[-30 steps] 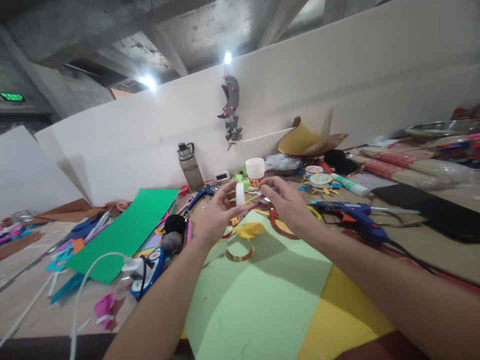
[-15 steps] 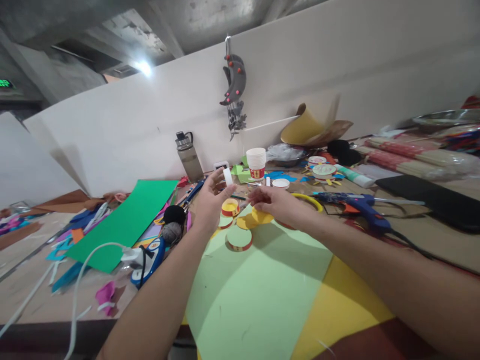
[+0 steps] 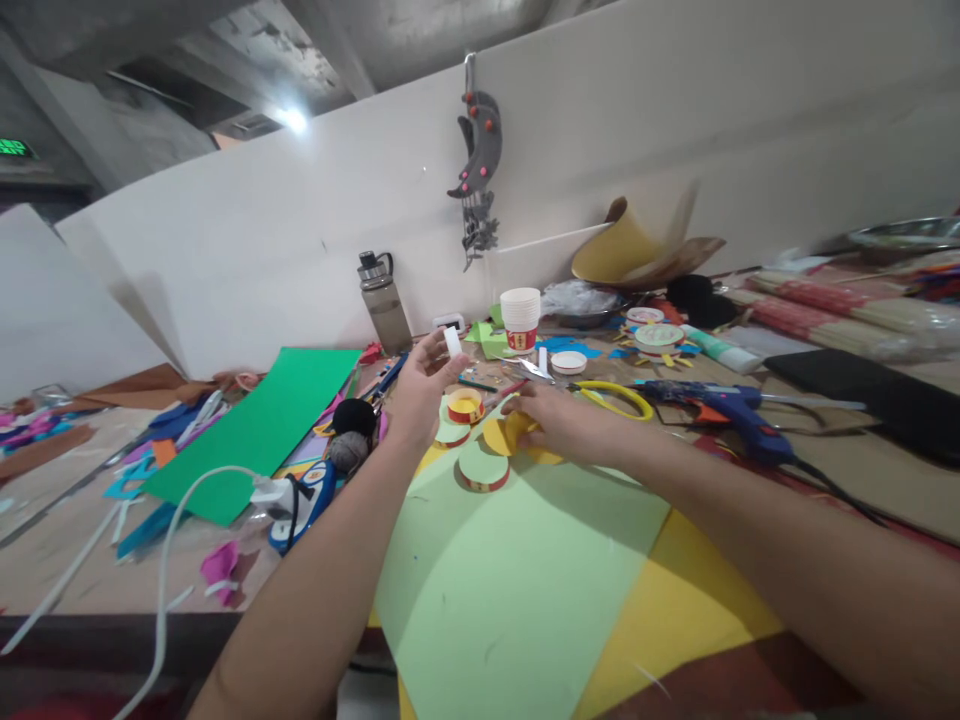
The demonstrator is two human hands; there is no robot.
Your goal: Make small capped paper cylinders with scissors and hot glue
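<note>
My left hand [image 3: 424, 385] is raised over the far end of the green paper, closed around a small white tube [image 3: 452, 342]. My right hand [image 3: 551, 418] is low over the paper, its bent fingers gripping a yellow paper disc [image 3: 501, 434] that stands tilted. Another yellow piece lies partly hidden under that palm. Between the hands, a short red-rimmed ring [image 3: 465, 405] with a yellow inside rests by a round piece topped in pale green [image 3: 451, 432]. Closer to me, a second green-topped round piece [image 3: 484, 466] sits on the pale green sheet [image 3: 517, 580].
Stacked paper cups [image 3: 520, 320] and a water bottle [image 3: 384, 305] stand at the back. A yellow tape ring [image 3: 619, 398] and a blue glue gun [image 3: 739, 415] lie to the right. On the left are a green sheet [image 3: 262, 420], yarn balls and a white cable [image 3: 163, 560].
My right hand has lowered a little and now has the yellow disc tilted up in its fingers. My left hand stays raised with the white tube. The view has shifted slightly.
</note>
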